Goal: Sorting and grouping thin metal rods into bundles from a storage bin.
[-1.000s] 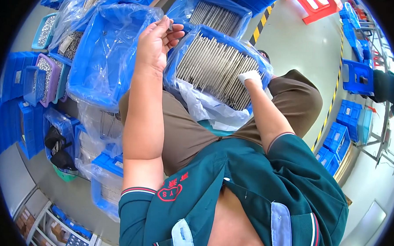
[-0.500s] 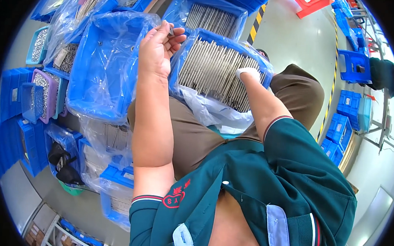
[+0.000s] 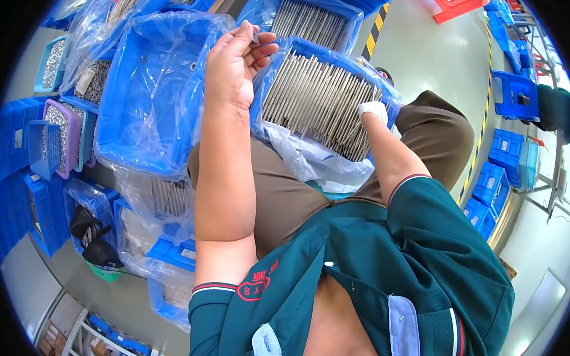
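A blue bin (image 3: pixel 392 99) lined with clear plastic stands before my lap, packed with rows of thin silvery metal rods (image 3: pixel 314 103). My right hand (image 3: pixel 374 110), in a white glove, rests at the right end of these rods; its fingers are hidden from sight. Above the gap between this bin and a larger blue bin (image 3: pixel 150 99) on the left, I hold up my bare left hand (image 3: pixel 238 61), palm turned inward. Its thumb and fingers are curled together around something small and greyish that I cannot make out.
Behind the rods stands another blue bin (image 3: pixel 352 29) of similar rods. Small basins of shiny parts, a light-blue one (image 3: pixel 50 66) and a purple one (image 3: pixel 77 127), stand at far left. Blue stools (image 3: pixel 516 96) and crates (image 3: pixel 505 149) line the right side, beyond striped floor tape.
My right hand has shifted slightly right along the rods. The left hand stays raised, its fingers curled much as before. The whole view has moved a little.
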`<state>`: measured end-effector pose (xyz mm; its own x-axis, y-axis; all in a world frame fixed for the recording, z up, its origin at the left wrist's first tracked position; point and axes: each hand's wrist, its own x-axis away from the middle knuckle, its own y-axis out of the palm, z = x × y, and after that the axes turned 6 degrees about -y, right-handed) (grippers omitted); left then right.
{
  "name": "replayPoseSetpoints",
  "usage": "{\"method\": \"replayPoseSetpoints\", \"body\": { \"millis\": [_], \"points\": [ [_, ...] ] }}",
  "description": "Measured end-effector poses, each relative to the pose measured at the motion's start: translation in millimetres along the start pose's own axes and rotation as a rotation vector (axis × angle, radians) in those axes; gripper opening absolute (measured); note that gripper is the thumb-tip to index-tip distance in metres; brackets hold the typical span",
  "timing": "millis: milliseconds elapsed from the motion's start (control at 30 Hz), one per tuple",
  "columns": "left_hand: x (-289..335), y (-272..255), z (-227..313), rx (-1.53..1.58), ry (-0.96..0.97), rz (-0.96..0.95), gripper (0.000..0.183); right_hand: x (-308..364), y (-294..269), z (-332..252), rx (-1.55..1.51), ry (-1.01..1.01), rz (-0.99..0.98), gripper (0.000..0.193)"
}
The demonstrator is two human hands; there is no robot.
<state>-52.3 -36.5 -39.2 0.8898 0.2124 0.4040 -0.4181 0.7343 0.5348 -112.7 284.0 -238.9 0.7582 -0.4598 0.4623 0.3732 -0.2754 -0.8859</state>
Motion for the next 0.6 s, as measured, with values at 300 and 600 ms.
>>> {"method": "replayPoseSetpoints", "body": {
  "millis": [300,600],
  "points": [
    [-2.2,6.2,-3.3,-0.015,-0.013,-0.001,0.026,-11.1,7.1,22.9,-0.591,-0.3,-0.164,0.021],
    [-0.6,-1.6,-17.9,-0.078,-0.117,0.032,0.022,60.7,-21.3,-1.1,-2.024,-0.062,-1.214,0.017]
  ]
}}
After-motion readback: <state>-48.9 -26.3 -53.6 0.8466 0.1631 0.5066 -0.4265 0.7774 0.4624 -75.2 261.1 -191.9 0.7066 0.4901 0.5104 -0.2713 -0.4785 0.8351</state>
